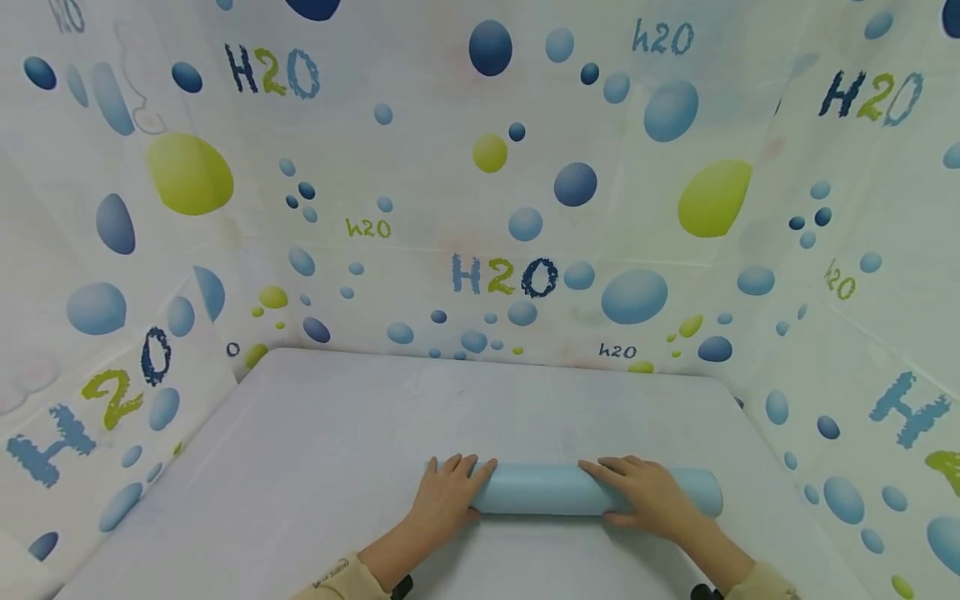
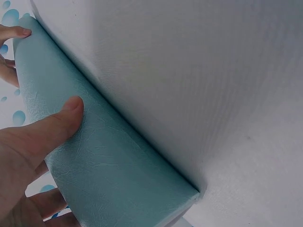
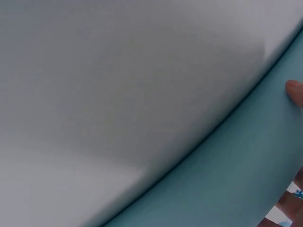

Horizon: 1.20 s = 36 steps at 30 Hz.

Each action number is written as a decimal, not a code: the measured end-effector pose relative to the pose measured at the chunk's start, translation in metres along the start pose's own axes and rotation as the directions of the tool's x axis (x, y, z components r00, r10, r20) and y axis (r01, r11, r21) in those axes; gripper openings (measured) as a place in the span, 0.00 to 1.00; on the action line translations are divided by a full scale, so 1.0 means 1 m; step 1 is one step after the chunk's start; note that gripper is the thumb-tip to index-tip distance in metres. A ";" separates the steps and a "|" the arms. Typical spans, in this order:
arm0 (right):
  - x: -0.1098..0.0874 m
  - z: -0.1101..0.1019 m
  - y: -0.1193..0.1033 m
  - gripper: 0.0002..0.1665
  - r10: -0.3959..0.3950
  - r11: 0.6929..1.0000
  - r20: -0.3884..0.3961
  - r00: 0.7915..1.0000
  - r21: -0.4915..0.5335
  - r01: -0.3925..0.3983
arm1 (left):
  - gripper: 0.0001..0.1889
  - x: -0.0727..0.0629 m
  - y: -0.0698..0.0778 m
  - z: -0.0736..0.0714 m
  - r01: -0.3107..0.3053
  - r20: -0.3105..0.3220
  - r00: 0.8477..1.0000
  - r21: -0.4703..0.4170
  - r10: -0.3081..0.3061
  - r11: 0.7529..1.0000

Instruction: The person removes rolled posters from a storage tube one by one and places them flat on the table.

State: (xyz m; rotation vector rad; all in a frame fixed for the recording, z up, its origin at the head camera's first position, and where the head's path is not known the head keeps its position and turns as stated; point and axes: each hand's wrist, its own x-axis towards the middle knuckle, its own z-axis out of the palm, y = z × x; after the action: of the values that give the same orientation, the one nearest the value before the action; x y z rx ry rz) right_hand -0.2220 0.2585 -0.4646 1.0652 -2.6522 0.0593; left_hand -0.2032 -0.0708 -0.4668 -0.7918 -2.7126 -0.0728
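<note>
A light blue roll (image 1: 546, 490) lies crosswise on the white table, its surface finely creased in the left wrist view. Near its left end my left hand (image 1: 444, 492) holds it, thumb (image 2: 66, 120) on the near side and fingers over the far side. Toward the right end, my right hand (image 1: 643, 493) grips the roll the same way, with its fingers spread over the top. The right wrist view shows the roll (image 3: 222, 175) running diagonally, with the right thumb (image 3: 296, 92) at the frame's edge. Part of the roll is hidden beneath both hands.
The white table (image 1: 337, 433) stretches away beyond the roll and to its left. White sheeting (image 1: 427, 150) with blue and green spots and "H2O" lettering surrounds the table at the back and on both sides.
</note>
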 end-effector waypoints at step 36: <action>0.042 0.007 -0.043 0.50 -0.036 0.999 -0.002 0.999 -0.003 0.036 | 0.39 0.001 0.002 -0.003 0.011 0.038 0.999 0.028 -0.012 1.000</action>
State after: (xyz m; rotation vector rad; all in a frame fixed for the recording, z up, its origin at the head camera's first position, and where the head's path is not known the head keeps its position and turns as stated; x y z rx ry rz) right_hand -0.2233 0.1977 -0.4625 1.1105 -2.6298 0.0492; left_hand -0.2025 -0.0689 -0.4636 -0.7779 -2.7477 -0.0234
